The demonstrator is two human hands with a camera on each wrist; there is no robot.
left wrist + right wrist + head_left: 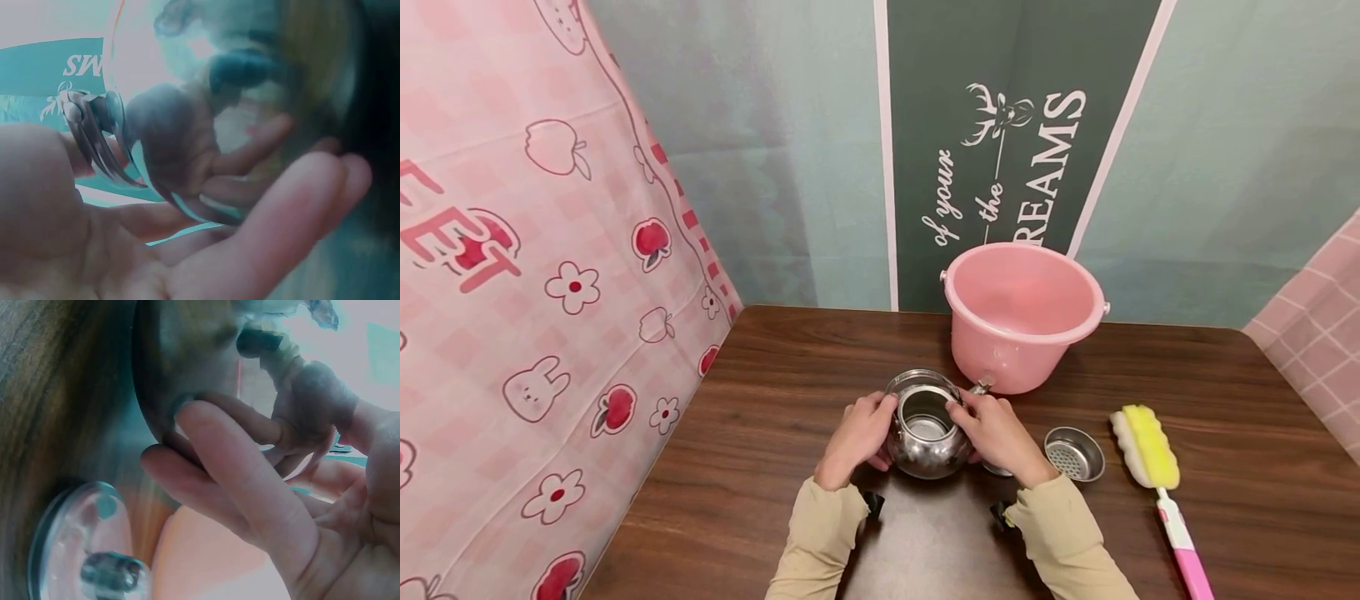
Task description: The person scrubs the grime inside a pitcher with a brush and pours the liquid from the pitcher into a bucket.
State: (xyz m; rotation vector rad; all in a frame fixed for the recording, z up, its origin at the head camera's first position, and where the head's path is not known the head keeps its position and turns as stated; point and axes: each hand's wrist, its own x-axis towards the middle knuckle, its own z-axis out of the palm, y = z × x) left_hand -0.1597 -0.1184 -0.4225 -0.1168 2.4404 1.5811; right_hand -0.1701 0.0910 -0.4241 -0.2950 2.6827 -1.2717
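Note:
A shiny steel teapot (pixel 928 454) with its top uncovered is held between both hands. My left hand (pixel 861 429) grips its left side, thumb by the opening and fingers low on the body. On the opposite side my right hand (pixel 997 433) holds it the same way, thumb at the rim. The spout (pixel 982 386) points towards the back right. A metal handle (pixel 94 140) hangs at its hinge near the left palm. Just below the right hand lies the round lid (pixel 109 544), its knob facing up; the head view shows only its edge past the hand.
A pink bucket (pixel 1018 367) stands behind the teapot, close to the spout. To the right are a steel strainer basket (pixel 1073 454) with a perforated bottom and a yellow-and-white sponge brush (pixel 1150 450) with a pink handle. Everything is on a dark wooden table (pixel 737 483), with curtains behind and left.

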